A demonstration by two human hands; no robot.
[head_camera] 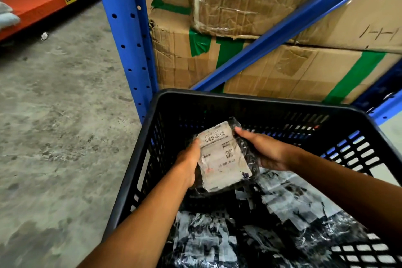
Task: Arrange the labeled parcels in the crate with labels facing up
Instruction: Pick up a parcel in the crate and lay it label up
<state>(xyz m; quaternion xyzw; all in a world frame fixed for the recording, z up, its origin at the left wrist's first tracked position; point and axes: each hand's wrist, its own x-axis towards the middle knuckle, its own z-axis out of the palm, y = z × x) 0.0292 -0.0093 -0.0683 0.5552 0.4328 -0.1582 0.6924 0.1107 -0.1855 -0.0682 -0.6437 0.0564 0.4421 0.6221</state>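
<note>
A small black plastic parcel (224, 156) with a white shipping label facing up is held inside the black slotted crate (217, 98), above its far half. My left hand (188, 163) grips the parcel's left edge. My right hand (261, 150) grips its right side, fingertips near the top right corner. Several other black parcels (272, 224) with white labels lie in the crate's near half, partly hidden under my forearms.
A blue steel rack upright (126, 28) and a diagonal brace (293, 28) stand just behind the crate, with taped cardboard boxes (261, 67) stacked behind them. Bare concrete floor (54, 115) spreads to the left. An orange shelf (32, 4) runs along the far left.
</note>
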